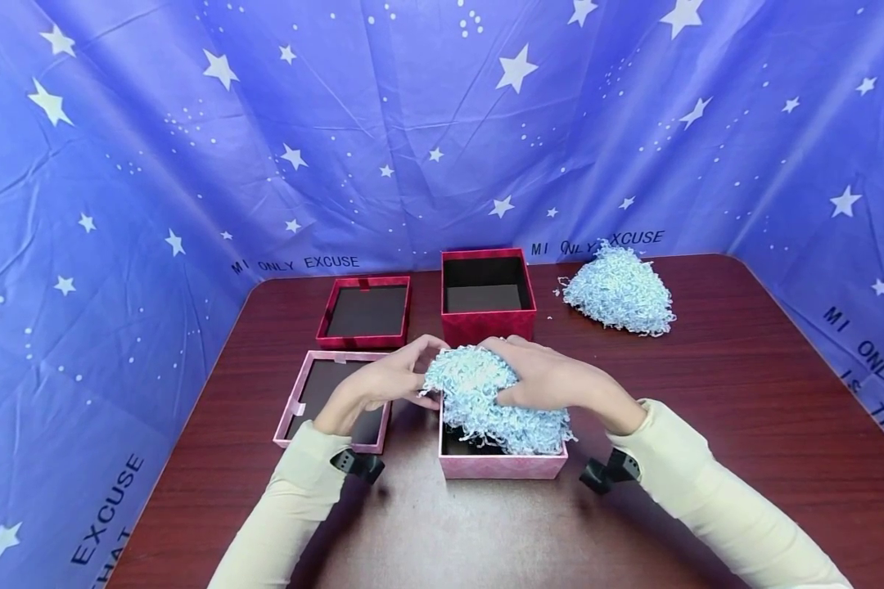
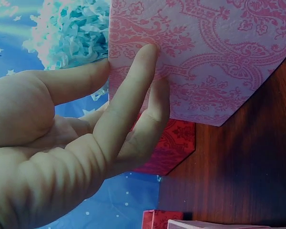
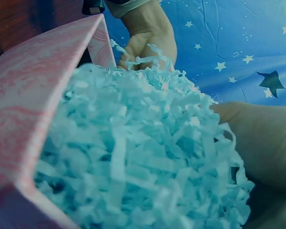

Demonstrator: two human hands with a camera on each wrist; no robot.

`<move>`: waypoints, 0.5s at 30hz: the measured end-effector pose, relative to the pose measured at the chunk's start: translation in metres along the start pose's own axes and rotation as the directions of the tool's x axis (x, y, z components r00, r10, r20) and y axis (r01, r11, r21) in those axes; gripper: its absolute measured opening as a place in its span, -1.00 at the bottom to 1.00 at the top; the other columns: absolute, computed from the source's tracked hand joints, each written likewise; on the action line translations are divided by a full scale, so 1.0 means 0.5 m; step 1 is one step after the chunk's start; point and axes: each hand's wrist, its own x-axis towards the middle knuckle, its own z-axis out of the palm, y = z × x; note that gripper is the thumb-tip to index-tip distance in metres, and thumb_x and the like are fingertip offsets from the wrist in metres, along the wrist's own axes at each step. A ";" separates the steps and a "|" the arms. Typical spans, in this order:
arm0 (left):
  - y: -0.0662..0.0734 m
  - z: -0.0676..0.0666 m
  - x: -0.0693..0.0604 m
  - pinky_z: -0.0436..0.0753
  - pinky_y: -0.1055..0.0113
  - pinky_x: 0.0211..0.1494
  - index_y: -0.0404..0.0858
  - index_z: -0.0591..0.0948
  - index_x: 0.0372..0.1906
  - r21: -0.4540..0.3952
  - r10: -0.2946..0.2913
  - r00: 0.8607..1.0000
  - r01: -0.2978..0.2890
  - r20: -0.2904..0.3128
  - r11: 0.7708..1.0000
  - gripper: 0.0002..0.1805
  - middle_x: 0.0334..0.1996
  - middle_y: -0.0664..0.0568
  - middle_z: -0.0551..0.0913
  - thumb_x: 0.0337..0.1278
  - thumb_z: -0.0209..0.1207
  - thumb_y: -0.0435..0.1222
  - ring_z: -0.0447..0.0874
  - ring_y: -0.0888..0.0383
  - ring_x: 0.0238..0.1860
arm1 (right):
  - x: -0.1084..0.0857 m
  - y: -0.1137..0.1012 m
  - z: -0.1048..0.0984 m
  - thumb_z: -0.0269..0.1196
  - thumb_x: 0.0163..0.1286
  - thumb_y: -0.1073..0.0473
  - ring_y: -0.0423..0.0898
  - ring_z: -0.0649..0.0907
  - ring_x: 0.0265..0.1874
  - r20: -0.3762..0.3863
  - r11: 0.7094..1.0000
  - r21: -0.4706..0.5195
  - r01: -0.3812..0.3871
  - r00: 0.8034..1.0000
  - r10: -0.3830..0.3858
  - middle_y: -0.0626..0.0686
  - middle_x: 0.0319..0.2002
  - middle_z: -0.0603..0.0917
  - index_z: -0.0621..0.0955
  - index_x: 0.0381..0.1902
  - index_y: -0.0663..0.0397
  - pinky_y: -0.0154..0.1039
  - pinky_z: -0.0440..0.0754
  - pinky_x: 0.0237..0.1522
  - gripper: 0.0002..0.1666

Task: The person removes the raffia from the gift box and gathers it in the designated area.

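Note:
A pink patterned box (image 1: 502, 468) stands at the middle front, with a mound of light blue shredded paper (image 1: 479, 393) in it, rising above the rim. My right hand (image 1: 548, 375) holds the paper from the far right, thumb on the near side; its other fingers are partly hidden. In the right wrist view, the shredded paper (image 3: 143, 152) fills the box's mouth. My left hand (image 1: 390, 376) is at the box's left side. The left wrist view shows its fingers extended, their tips touching the pink box's outer wall (image 2: 205, 57).
An uncovered red box (image 1: 489, 327) stands behind the pink one. To the left lie a red lid (image 1: 368, 311) and a pink lid (image 1: 331, 401), insides up. Another heap of light blue shredded paper (image 1: 622, 290) sits at the back right. A starry blue curtain (image 1: 412, 123) surrounds the table.

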 end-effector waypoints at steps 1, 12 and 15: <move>0.000 0.000 0.000 0.66 -0.09 -0.04 -0.25 0.19 0.26 -0.001 -0.002 1.000 0.002 -0.001 1.000 -0.46 0.10 -0.26 0.35 0.20 -0.04 -0.62 0.58 0.01 -0.14 | -0.001 -0.001 -0.002 0.33 0.20 0.13 0.00 0.38 0.24 -0.003 1.000 -0.001 -0.002 1.000 0.002 0.05 0.22 0.42 0.25 0.38 -0.09 0.10 0.41 0.26 -0.18; 0.000 -0.001 -0.001 0.62 -0.12 0.02 -0.16 0.08 0.37 -0.053 0.019 0.999 -0.017 0.036 0.998 -0.34 0.05 -0.24 0.37 0.24 -0.10 -0.64 0.60 -0.02 -0.08 | -0.012 -0.006 -0.033 0.32 0.20 0.15 0.02 0.37 0.28 -0.071 1.000 0.003 0.030 0.997 -0.029 0.08 0.30 0.38 0.24 0.40 -0.04 0.11 0.40 0.27 -0.16; -0.001 -0.002 -0.002 0.65 -0.07 -0.01 -0.09 0.04 0.42 -0.057 0.034 0.998 -0.031 0.055 0.998 -0.30 0.06 -0.23 0.38 0.28 -0.06 -0.59 0.61 -0.03 -0.04 | -0.016 -0.008 -0.042 0.32 0.19 0.15 0.01 0.36 0.30 -0.078 0.999 0.009 0.031 0.997 -0.031 0.07 0.32 0.36 0.23 0.41 -0.06 0.10 0.40 0.28 -0.14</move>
